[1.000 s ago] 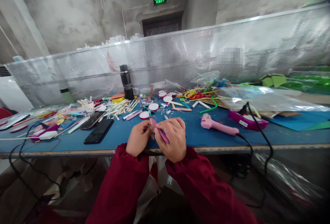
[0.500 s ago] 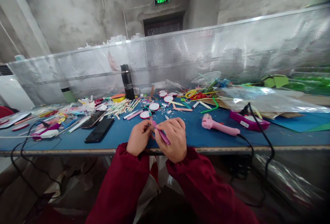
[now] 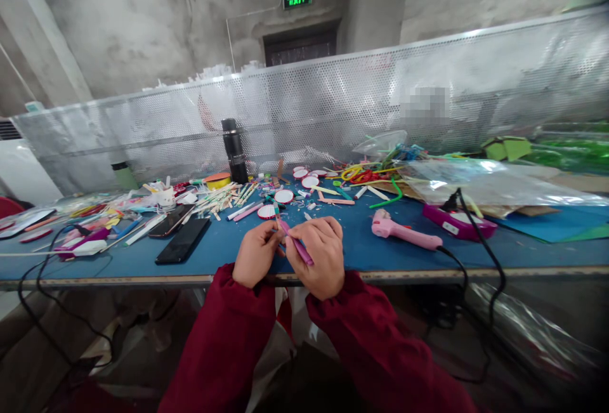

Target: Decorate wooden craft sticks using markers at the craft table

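Observation:
Just over the table's front edge, my right hand (image 3: pixel 320 254) is closed around a slim purple pen-like tool (image 3: pixel 302 251), whose front end slants up and left towards my other hand. My left hand (image 3: pixel 257 253) has its thumb and fingers pinched on a small narrow strip (image 3: pixel 276 209) with a teal end, mostly hidden by the fingers. The tool's front end meets or nearly meets this strip; contact cannot be made out. Beyond the hands lie white discs with red rims (image 3: pixel 267 211) and pale sticks (image 3: pixel 247 211).
A pink glue gun (image 3: pixel 404 233) with a black cable lies at right, beside a purple box (image 3: pixel 459 222). Two phones (image 3: pixel 183 242) are at left. A black bottle (image 3: pixel 235 151) stands at the back near a perforated metal screen (image 3: pixel 323 108). Clear plastic (image 3: pixel 495 184) covers the right side.
Both hands keep the same hold and position, with hardly any visible movement. The whole view has shifted very slightly.

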Demonstrator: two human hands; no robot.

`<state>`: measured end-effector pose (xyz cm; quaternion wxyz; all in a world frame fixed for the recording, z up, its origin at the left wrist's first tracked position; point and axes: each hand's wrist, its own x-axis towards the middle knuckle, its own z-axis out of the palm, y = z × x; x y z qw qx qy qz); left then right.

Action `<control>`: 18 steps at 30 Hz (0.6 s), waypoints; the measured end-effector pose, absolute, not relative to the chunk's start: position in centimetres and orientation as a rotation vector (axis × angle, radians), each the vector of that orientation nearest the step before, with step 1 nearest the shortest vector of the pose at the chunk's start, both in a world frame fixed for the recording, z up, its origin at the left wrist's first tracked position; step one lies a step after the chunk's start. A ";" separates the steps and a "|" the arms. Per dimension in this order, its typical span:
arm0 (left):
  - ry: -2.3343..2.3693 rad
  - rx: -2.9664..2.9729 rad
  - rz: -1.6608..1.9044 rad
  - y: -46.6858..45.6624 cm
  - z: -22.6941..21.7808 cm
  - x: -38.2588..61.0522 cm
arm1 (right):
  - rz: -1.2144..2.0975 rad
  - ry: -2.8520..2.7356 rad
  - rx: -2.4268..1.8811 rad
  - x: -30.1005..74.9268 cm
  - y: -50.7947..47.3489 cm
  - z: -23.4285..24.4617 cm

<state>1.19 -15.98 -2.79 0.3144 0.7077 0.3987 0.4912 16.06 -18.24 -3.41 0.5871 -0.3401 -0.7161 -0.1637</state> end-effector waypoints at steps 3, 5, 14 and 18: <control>1.059 1.871 1.307 -15.9 -2.8 1.2 | -0.382 -1.642 -0.799 16.1 -18.3 -3.3; 1.051 1.859 1.307 -15.9 -2.8 1.2 | -0.379 -1.643 -0.789 16.1 -18.3 -3.3; 1.030 1.852 1.312 -16.2 -2.6 1.3 | -0.377 -1.680 -0.784 15.9 -18.4 -3.3; 1.049 1.843 1.310 -16.1 -2.7 1.3 | -0.393 -1.652 -0.793 16.0 -18.3 -3.3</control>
